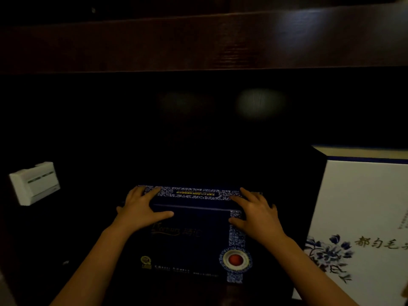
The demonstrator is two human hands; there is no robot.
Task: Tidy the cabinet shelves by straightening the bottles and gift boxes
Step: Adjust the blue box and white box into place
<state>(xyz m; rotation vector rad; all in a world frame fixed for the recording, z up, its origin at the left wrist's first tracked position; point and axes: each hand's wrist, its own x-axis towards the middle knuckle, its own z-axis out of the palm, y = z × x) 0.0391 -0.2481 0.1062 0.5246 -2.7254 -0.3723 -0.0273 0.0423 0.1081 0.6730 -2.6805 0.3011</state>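
Navy card with a blue-and-white porcelain trim, that's the dark gift box (192, 237) sitting dead centre in the head view, standing on its edge in a very dim cabinet compartment, front face towards us, a red-centred round seal near its lower right corner. Both hands are on it! The left hand (138, 212) lies across the upper left corner, fingers spread over the patterned top strip and the thumb laid along the front face; the right hand (257, 214) mirrors it on the upper right corner, fingers splayed flat, thumb low on the trim band. Neither hand is closed or pinching, these are open palms bracing the box from both sides, and that reads to me like a squaring-up hold: two corners covered so the box can be nudged or swivelled without tipping. Just to the right stands a white gift box (362, 219) with blue painted flowers and calligraphy, taller and nearer the camera, close to the dark one but whether they touch is lost in shadow. Over on the left, well apart, a small white box (35, 183) sits at an angle. Above runs the dark wooden shelf edge (198, 43). No bottles visible in this gloom. My call: the navy box is being lined up now, with the skewed little white one likely wanting attention too.
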